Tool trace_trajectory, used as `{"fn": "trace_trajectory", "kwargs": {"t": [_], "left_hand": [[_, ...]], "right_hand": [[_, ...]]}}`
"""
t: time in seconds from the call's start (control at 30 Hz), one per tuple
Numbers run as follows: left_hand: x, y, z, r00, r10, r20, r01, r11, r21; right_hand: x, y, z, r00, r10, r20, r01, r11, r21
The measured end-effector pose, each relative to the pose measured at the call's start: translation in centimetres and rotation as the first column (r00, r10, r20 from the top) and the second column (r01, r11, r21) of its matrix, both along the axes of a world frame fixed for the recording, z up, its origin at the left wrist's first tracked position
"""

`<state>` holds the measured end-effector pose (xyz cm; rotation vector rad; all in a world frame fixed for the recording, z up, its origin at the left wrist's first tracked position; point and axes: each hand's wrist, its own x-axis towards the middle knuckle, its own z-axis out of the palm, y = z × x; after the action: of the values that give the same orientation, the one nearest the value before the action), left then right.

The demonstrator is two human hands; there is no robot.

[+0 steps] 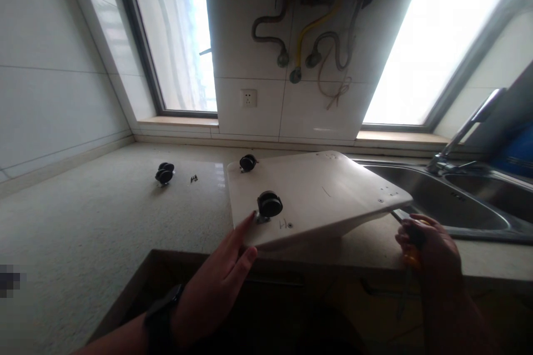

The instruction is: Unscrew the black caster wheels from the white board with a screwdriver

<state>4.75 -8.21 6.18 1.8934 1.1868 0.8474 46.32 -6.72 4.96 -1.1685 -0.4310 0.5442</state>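
A white rounded board (316,194) lies on the counter, with one caster (270,203) at its near left corner and another caster (248,162) at its far left corner. Fingers outstretched, my left hand (219,288) rests along the board's near left edge, its fingertips beside the near caster's mounting plate. My right hand (435,249) is closed around a screwdriver (412,258) with an orange and black handle, its shaft angled downward. That hand is close to the board's right corner; whether it touches the board I cannot tell.
Loose casters (165,173) and several small screws (194,178) lie on the speckled counter (125,216) at left. A steel sink (420,194) with a faucet (466,133) borders the board at right. Below the counter edge are drawer handles (275,282).
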Motion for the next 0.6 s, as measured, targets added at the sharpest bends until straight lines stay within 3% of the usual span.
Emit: {"fn": "trace_trajectory", "kwargs": {"t": [0.13,0.2,0.27,0.37,0.53,0.6], "left_hand": [[-1.1,1.5,1.9,0.931,0.143,-0.334,-0.089,0.981,0.172],[-1.5,2.8,3.1,0.897,0.207,-0.39,-0.092,0.951,0.294],[-1.5,4.0,4.2,0.913,0.204,-0.353,-0.054,0.919,0.391],[-1.2,5.5,5.0,0.951,0.091,-0.296,0.048,0.902,0.429],[-1.1,6.0,4.4,0.974,-0.03,-0.226,0.111,0.929,0.354],[-1.2,6.0,4.1,0.977,-0.044,-0.207,0.114,0.933,0.342]], "right_hand": [[-0.5,-0.7,0.5,0.994,0.11,0.021,-0.11,0.994,0.004],[-0.6,-0.8,0.7,0.992,0.126,0.008,-0.126,0.992,-0.007],[-0.5,-0.7,0.8,0.993,0.119,-0.017,-0.119,0.993,-0.018],[-0.2,-0.4,0.8,0.995,0.093,-0.033,-0.095,0.994,-0.053],[0.1,-0.3,0.6,0.995,0.102,0.013,-0.099,0.987,-0.124],[0.1,-0.3,0.5,0.985,0.127,0.114,-0.11,0.983,-0.146]]}}
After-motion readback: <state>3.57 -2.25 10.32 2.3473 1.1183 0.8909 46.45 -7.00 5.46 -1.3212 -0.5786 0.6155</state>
